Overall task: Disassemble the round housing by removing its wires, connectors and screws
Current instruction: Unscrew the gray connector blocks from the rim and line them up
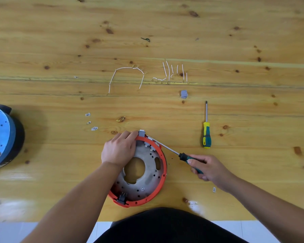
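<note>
a small round stamped mark (142, 188) shows on the grey plate (147, 179) inside the housing (162, 174), but its characters are too small to read. the little white tags (94, 128) lying on the table (60, 41) carry dark print, too blurred to make out. nothing else bears legible text.

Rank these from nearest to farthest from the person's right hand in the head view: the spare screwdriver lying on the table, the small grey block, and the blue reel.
From the right hand:
1. Spare screwdriver, just beyond the hand, slightly right.
2. Grey block, farther up the table, beside the loose white wires.
3. Blue reel, at the far left edge.
</note>
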The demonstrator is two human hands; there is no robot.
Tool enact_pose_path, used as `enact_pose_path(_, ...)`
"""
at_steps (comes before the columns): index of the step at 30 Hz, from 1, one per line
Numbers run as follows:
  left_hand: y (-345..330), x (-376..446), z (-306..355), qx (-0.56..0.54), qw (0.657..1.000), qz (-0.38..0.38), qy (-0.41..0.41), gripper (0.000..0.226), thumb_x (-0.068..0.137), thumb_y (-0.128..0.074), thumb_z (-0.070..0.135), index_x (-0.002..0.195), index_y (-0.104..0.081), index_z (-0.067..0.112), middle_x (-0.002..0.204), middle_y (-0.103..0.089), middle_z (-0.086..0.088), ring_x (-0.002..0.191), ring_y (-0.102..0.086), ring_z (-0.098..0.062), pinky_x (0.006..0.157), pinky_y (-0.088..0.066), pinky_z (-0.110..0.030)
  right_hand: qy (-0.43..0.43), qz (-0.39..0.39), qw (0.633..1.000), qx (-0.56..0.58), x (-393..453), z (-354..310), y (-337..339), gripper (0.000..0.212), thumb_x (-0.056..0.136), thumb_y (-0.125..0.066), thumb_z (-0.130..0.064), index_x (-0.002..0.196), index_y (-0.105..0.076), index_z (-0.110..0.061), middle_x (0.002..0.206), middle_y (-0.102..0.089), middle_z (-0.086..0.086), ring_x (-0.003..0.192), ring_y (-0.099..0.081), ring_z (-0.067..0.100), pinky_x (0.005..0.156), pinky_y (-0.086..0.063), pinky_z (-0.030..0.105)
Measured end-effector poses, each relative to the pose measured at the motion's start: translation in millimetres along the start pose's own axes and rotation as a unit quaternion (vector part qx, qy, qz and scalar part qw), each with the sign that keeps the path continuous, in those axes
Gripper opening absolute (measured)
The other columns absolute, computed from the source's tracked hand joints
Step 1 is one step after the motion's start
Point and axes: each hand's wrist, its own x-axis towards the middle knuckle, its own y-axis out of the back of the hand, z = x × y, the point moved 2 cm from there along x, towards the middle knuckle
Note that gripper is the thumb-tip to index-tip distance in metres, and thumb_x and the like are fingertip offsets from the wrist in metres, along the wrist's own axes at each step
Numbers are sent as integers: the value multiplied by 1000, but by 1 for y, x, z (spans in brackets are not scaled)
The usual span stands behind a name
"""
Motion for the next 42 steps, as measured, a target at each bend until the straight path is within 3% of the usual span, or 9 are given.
enact_pose_path(6,3,0,1,-6,1000,-11,-1,20,97,-55,25,108,-72,25,84,-66,6,71,-65,-22,42,-42,-27,3,12,1000,5,-2,6,-4,32,104,-65,-23,135,-68,-25,71,-58,4,51,-35,14,47,-32,22)
enact_pose_path(15,6,1,2,-17,1000,-21,10,20,98,-56,27,108,-73,25,86,-66,5,74,-66,-24,44,-48,-31,28,12,996,-81,7,-16,17,25,102,-68,-23,125,-75,-30,69,-60,3,50,-40,15,48,-35,21)
enact_pose_path(24,10,2,5,-21,999,-37,28,24,97,-57,29,111,-75,26,90,-69,5,79,-69,-24,47,-51,-33,71,89,985,-129,7,-8,35,27,100,-71,-29,122,-73,-43,68,-66,-5,55,-50,9,57,-45,21)
enact_pose_path(27,13,3,5,-28,997,-55,41,22,98,-59,28,114,-75,26,93,-70,5,84,-69,-24,50,-53,-35,105,133,974,-148,9,1,22,28,101,-68,-34,122,-66,-52,74,-72,-11,64,-61,3,62,-47,15)
enact_pose_path(31,14,4,4,-52,993,-79,66,22,98,-66,26,118,-73,28,100,-70,7,92,-68,-23,56,-56,-37,124,199,943,-237,21,18,-3,22,101,-65,-40,122,-61,-40,76,-66,-12,61,-59,1,53,-40,14)
enact_pose_path(34,13,4,1,-64,992,-87,68,23,98,-65,27,119,-73,28,103,-69,9,94,-68,-23,58,-56,-37,103,226,903,-350,32,23,-19,27,97,-67,-44,117,-59,-27,100,-65,-10,82,-64,7,67,-53,27)
enact_pose_path(38,9,3,-4,-78,990,-95,72,22,98,-64,30,119,-71,31,106,-68,13,94,-68,-21,60,-54,-33,71,218,829,-511,41,20,-32,37,93,-66,-51,117,-55,-25,117,-55,-5,103,-63,20,68,-53,35)
enact_pose_path(42,4,4,-11,-94,987,-103,78,21,98,-63,34,117,-70,35,109,-67,17,93,-67,-20,60,-45,-28,33,184,792,-582,47,11,-35,47,94,-59,-60,122,-51,-23,121,-60,-3,110,-62,21,68,-50,35)
